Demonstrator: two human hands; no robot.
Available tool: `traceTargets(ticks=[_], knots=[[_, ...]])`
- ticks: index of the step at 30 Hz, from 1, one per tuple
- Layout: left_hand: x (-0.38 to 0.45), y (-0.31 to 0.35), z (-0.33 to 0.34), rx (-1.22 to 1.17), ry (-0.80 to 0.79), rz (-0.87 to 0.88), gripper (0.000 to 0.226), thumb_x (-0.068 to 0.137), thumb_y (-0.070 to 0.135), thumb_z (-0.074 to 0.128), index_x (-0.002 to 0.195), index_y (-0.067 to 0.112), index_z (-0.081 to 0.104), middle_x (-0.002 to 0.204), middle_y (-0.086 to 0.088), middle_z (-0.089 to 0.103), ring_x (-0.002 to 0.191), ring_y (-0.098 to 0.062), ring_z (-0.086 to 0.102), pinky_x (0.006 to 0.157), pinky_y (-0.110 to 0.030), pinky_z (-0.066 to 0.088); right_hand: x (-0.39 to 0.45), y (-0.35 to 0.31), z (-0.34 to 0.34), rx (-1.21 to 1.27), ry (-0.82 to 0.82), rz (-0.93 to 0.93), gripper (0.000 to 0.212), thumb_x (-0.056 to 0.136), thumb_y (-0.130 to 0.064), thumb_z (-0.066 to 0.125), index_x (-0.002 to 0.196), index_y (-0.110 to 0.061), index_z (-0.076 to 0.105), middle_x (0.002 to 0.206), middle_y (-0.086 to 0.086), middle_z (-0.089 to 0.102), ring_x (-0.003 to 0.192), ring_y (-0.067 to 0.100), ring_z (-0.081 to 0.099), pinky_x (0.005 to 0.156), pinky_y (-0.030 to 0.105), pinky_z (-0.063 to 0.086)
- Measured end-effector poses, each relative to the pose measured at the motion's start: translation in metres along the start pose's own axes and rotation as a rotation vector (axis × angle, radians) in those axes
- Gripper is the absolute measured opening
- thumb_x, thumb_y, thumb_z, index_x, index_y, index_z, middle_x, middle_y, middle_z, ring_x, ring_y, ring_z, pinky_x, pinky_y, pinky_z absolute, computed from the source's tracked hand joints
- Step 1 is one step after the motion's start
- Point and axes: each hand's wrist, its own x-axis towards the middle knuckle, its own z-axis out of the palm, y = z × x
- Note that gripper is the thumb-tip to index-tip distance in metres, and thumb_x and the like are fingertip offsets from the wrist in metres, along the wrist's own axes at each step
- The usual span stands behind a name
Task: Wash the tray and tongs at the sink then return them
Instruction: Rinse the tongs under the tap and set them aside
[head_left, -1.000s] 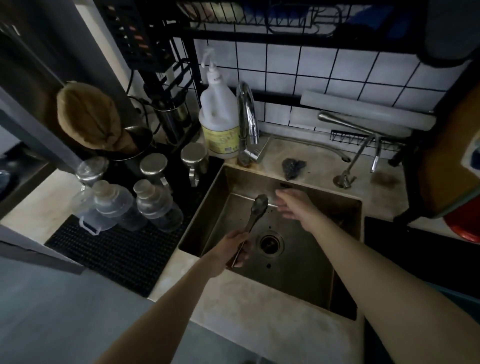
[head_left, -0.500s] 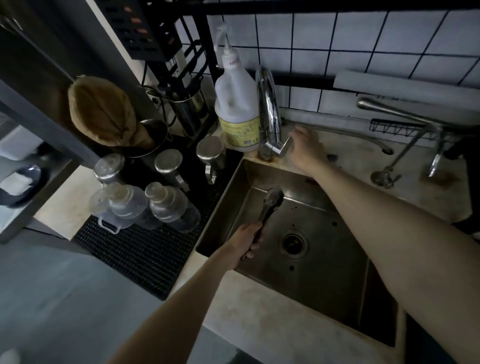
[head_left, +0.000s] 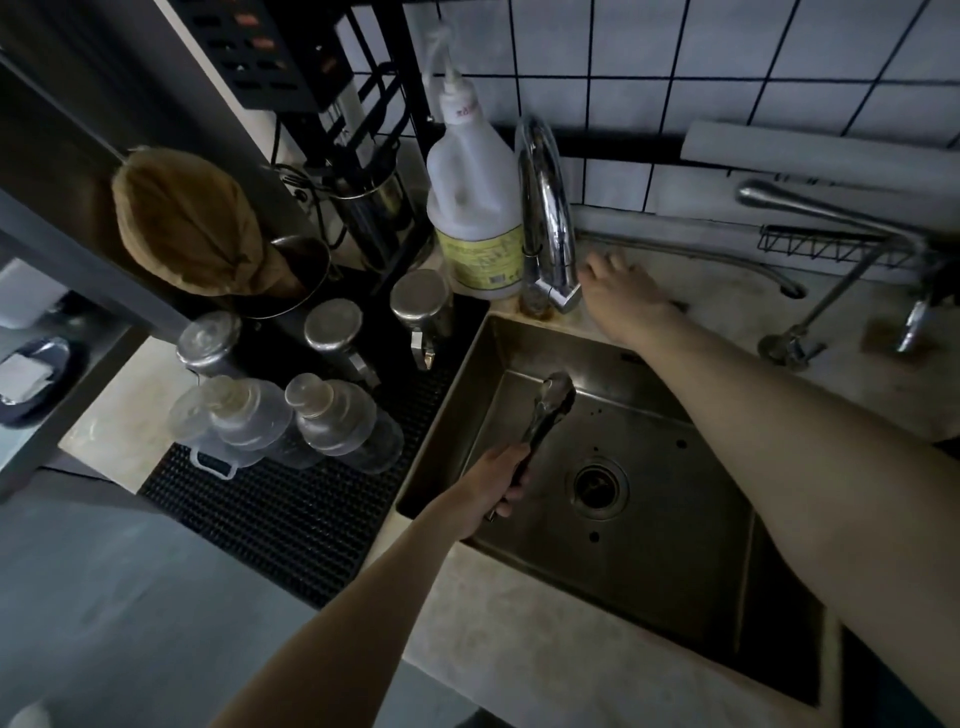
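My left hand (head_left: 496, 480) grips the handle end of the metal tongs (head_left: 548, 410), holding them inside the steel sink (head_left: 649, 582) with their tips closed and pointing toward the back wall. My right hand (head_left: 621, 296) lies on the counter behind the sink, just right of the chrome faucet (head_left: 545, 218), fingers spread; a dark scrubber seen there earlier is hidden under it. No water runs from the spout. No tray is in view.
A big white soap bottle (head_left: 475, 208) stands left of the faucet. Steel shakers and glass bottles (head_left: 332, 415) crowd a black mat (head_left: 291, 514) left of the sink. A second tap (head_left: 810, 322) and wire rack (head_left: 831, 249) sit at the right.
My right hand went from above the sink bowl to the counter beside the faucet base. The left hand kept the tongs in the sink. The view moved closer.
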Motion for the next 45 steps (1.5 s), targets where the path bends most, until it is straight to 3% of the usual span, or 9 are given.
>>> traceTargets(ticks=[12,17,20,23,26,33,38,42,45], knots=[[0.007,-0.004,0.0,0.028,-0.017,-0.057,0.026,0.104,0.037,0.04,0.096,0.014,0.05,0.063,0.004,0.045,0.045,-0.007,0.033,0.038,-0.019,0.023,0.006,0.007,0.0,0.09,0.026,-0.017,0.047,0.088,0.003,0.054,0.134,-0.001,0.047,0.136,0.019,0.039,0.116,0.04,0.047,0.09,0.048,0.047],[0.009,-0.003,0.002,0.014,-0.024,-0.085,0.029,0.106,0.037,0.037,0.096,0.013,0.051,0.063,0.003,0.044,0.047,-0.008,0.031,0.039,-0.02,0.021,-0.007,0.011,0.01,0.236,0.116,0.205,0.077,0.085,0.001,0.059,0.15,-0.011,0.02,0.147,0.024,0.024,0.118,0.043,0.044,0.085,0.049,0.047],[0.011,-0.001,0.007,0.001,-0.009,-0.108,0.031,0.106,0.038,0.037,0.094,0.012,0.051,0.061,0.003,0.046,0.046,-0.007,0.031,0.038,-0.019,0.02,-0.01,0.022,0.023,0.187,-0.03,0.359,0.073,0.089,-0.019,0.06,0.151,-0.014,0.021,0.147,0.022,0.027,0.123,0.044,0.039,0.099,0.05,0.041],[0.013,-0.001,0.013,-0.004,-0.007,-0.13,0.032,0.105,0.037,0.038,0.092,0.011,0.05,0.056,0.005,0.049,0.044,-0.006,0.032,0.038,-0.018,0.018,-0.018,0.031,0.032,0.226,-0.228,0.411,0.06,0.093,-0.037,0.057,0.145,-0.02,0.034,0.146,0.018,0.028,0.129,0.046,0.032,0.105,0.05,0.034],[0.015,-0.001,0.017,0.002,-0.023,-0.156,0.032,0.105,0.038,0.038,0.094,0.011,0.051,0.061,0.003,0.049,0.044,-0.006,0.032,0.037,-0.017,0.018,-0.027,0.034,0.042,0.296,-0.235,0.406,0.047,0.094,-0.035,0.056,0.137,-0.022,0.041,0.141,0.018,0.034,0.121,0.043,0.039,0.098,0.048,0.04],[0.024,-0.001,0.024,-0.022,-0.027,-0.197,0.038,0.104,0.047,0.037,0.098,0.012,0.051,0.068,-0.001,0.05,0.046,-0.007,0.031,0.035,-0.017,0.019,-0.047,0.033,0.037,0.322,-0.205,0.378,0.052,0.089,-0.018,0.065,0.134,-0.022,0.039,0.133,0.018,0.037,0.115,0.04,0.042,0.088,0.045,0.042],[0.023,0.006,0.032,-0.002,-0.023,-0.174,0.042,0.104,0.05,0.033,0.091,0.015,0.052,0.066,0.0,0.05,0.046,-0.007,0.03,0.036,-0.018,0.017,-0.06,0.03,0.034,0.421,-0.144,0.34,0.062,0.081,-0.032,0.072,0.131,-0.025,0.038,0.129,0.015,0.041,0.114,0.038,0.044,0.084,0.044,0.043],[0.029,0.006,0.036,0.045,-0.008,-0.205,0.046,0.103,0.052,0.031,0.088,0.014,0.05,0.064,0.0,0.05,0.045,-0.007,0.029,0.034,-0.017,0.017,-0.07,0.022,0.029,0.541,-0.196,0.227,0.062,0.076,-0.041,0.071,0.128,-0.033,0.04,0.124,0.009,0.049,0.106,0.031,0.051,0.084,0.041,0.048],[0.031,0.005,0.039,0.088,-0.022,-0.219,0.048,0.103,0.054,0.03,0.084,0.015,0.05,0.061,0.001,0.049,0.044,-0.007,0.027,0.036,-0.018,0.015,-0.081,0.01,0.028,0.623,-0.251,0.143,0.071,0.075,-0.038,0.075,0.134,-0.033,0.035,0.12,0.007,0.054,0.094,0.024,0.056,0.072,0.035,0.047]])
